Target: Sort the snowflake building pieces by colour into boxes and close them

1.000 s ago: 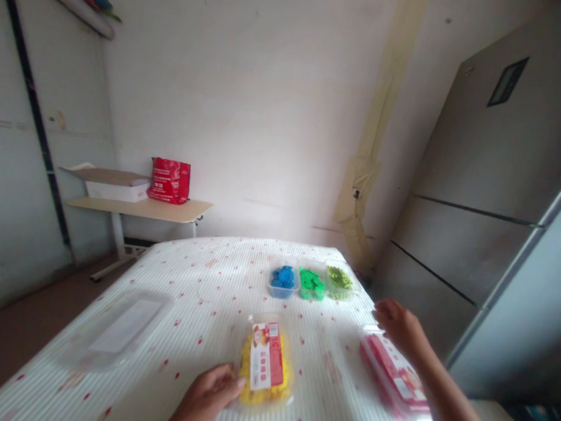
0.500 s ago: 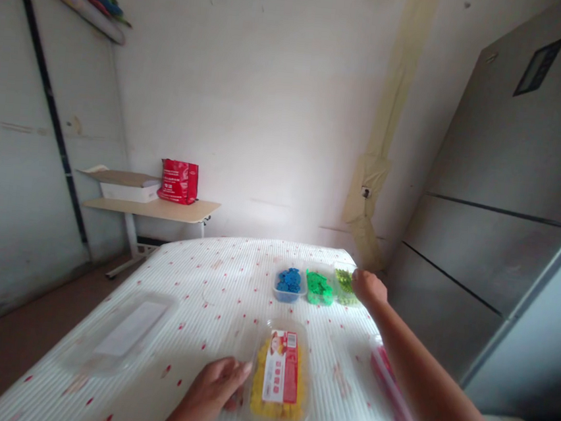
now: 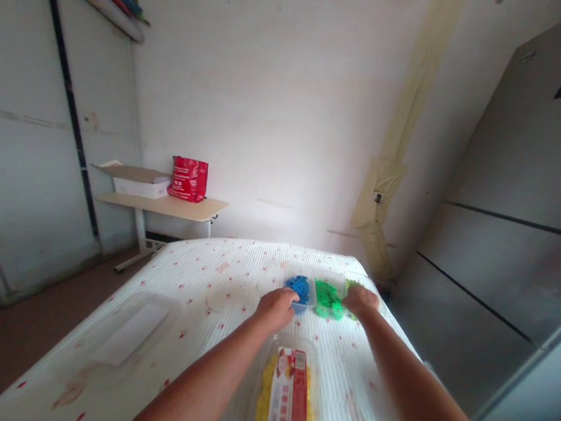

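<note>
Three clear tubs stand in a row at the far part of the table, holding blue pieces (image 3: 301, 288), green pieces (image 3: 328, 297) and yellow-green pieces (image 3: 351, 284). My left hand (image 3: 277, 308) is closed on the left edge of the blue tub. At the row's other end, my right hand (image 3: 361, 300) grips the yellow-green tub and covers much of it. Nearer to me lies a lidded clear box of yellow pieces (image 3: 265, 394) with a red and white label.
A clear plastic lid (image 3: 159, 338) with a white label lies on the left of the cloth-covered table (image 3: 235, 266). Beyond, a small side table (image 3: 191, 208) bears a red bag (image 3: 188, 179) and a white box (image 3: 141, 187). A grey fridge (image 3: 514, 259) stands at right.
My left hand has moved from beside the yellow box forward to the blue tub. My right hand stays at the yellow-green tub, now over its near side. The view has shifted slightly.
</note>
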Motion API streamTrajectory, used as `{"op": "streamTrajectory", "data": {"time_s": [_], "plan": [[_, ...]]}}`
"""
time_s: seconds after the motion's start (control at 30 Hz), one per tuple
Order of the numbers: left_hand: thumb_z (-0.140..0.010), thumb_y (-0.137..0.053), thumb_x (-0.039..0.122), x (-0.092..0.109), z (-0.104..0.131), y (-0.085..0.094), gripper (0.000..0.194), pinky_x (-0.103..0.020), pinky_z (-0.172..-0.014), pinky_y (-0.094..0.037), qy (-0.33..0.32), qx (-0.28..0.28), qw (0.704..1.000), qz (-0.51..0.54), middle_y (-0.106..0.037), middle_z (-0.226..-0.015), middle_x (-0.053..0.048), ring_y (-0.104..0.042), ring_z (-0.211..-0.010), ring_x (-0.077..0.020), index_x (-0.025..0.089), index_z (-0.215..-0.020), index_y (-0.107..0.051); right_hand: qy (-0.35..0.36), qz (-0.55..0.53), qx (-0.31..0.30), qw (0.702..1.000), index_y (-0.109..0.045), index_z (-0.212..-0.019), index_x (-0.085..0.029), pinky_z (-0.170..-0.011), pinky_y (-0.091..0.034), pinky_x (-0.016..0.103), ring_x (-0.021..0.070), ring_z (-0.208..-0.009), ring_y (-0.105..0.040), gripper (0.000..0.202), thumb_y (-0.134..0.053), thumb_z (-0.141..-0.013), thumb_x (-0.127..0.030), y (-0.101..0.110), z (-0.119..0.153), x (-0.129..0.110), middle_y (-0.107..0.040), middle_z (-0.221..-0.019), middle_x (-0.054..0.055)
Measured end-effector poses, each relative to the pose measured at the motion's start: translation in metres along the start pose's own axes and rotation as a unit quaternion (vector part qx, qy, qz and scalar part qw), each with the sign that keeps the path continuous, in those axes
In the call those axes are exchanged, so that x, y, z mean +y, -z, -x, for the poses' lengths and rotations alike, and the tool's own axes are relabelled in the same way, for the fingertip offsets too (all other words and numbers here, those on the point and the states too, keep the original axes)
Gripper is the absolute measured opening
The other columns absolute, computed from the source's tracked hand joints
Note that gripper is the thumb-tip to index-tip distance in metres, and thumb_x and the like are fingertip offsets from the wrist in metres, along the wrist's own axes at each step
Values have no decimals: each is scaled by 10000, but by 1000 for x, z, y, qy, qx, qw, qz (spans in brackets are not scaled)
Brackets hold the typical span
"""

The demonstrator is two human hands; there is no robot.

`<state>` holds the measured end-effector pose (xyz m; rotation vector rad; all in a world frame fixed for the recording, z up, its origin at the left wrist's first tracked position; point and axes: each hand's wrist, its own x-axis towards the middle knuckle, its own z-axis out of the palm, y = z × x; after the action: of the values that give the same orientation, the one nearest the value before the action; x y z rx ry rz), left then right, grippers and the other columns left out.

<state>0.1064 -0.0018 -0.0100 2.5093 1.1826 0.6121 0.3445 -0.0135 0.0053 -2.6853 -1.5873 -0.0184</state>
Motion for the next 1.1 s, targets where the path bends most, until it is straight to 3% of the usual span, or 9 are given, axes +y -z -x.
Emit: {"op": "streamTrajectory", "data": {"time_s": [0.13,0.27,0.6,0.77,0.93,1.0,1.1], "plan": [[-768,-453,153,-7,-4,-8,288,-283,-750,-430,40,-4,999,-37,-683,-957,-53,-618,-895,-200,229,-937,-673,6,5,-5,1000,-634,-1009,-106,-728,-472,337,273,-937,-612,347,-547,-696,-227,-1,-1,-4,-647,-1006,177],[-797,-424,182,-22,13,0,294,-275,-727,-414,67,-2,996,-63,-685,-965,-55,-618,-889,-199,241,-955,-664,38,-1,-7,999,-625,-1020,-120,-716,-476,330,270,-933,-613,353,-539,-704,-252,-1,7,-23,-643,-1012,171],[-781,-413,104,-98,70,55,287,-234,-788,-384,144,23,983,-110,-673,-957,-22,-592,-912,-149,222,-899,-646,113,-38,-16,993,-644,-989,-144,-730,-478,314,235,-919,-620,314,-560,-706,-250,-4,45,-128,-657,-975,159],[-760,-424,79,-117,87,67,288,-229,-803,-385,162,38,979,-121,-653,-973,-38,-585,-928,-149,204,-918,-630,146,-45,-1,988,-648,-952,-123,-714,-482,333,254,-898,-628,268,-521,-737,-219,5,64,-159,-657,-962,173],[-774,-420,123,-96,102,69,370,-260,-783,-394,171,74,974,-130,-531,-1158,-90,-572,-941,-169,195,-1122,-525,172,-41,39,983,-594,-1020,-121,-765,-456,366,263,-952,-602,299,-401,-820,-229,24,84,-141,-633,-1007,182],[-792,-406,181,-76,112,63,280,-261,-732,-396,165,74,976,-125,-563,-1080,-73,-585,-865,-168,203,-1013,-576,182,-39,29,982,-602,-981,-130,-765,-452,374,271,-951,-599,267,-425,-802,-220,27,94,-120,-636,-984,176],[-761,-444,221,-45,132,43,189,-232,-695,-379,125,4,992,-33,-639,-799,-19,-588,-772,-153,209,-757,-633,201,-40,-19,978,-622,-840,-158,-685,-475,338,248,-805,-640,173,-564,-704,-248,22,112,-80,-662,-847,122]]}}
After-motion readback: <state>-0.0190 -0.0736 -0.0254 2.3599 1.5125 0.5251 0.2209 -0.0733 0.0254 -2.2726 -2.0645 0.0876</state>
